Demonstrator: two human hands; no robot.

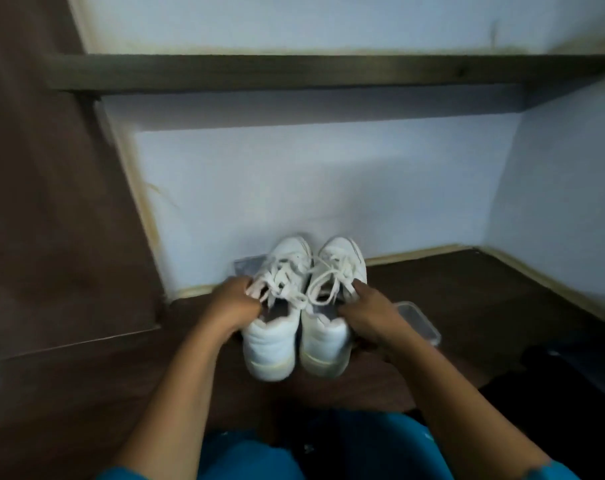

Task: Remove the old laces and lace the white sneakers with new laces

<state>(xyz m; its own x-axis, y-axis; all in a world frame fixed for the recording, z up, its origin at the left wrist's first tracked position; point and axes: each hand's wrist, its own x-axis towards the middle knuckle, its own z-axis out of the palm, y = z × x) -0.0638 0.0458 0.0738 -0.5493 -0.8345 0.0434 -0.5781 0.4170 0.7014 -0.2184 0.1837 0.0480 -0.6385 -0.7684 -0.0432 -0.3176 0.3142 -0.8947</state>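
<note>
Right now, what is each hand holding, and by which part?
The left hand grips the left sneaker at the collar by its opening. The right hand grips the right sneaker at the collar too.

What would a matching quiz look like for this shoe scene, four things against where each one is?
Things: 1 left hand; 2 clear container; 3 dark shelf; 4 clear packet.
Places: A on the wall above; B behind the toe of the left sneaker; C just right of the right hand, which holds the right sneaker; D gripping that left sneaker's laces.
Pairs: 1-D, 2-C, 3-A, 4-B.
</note>
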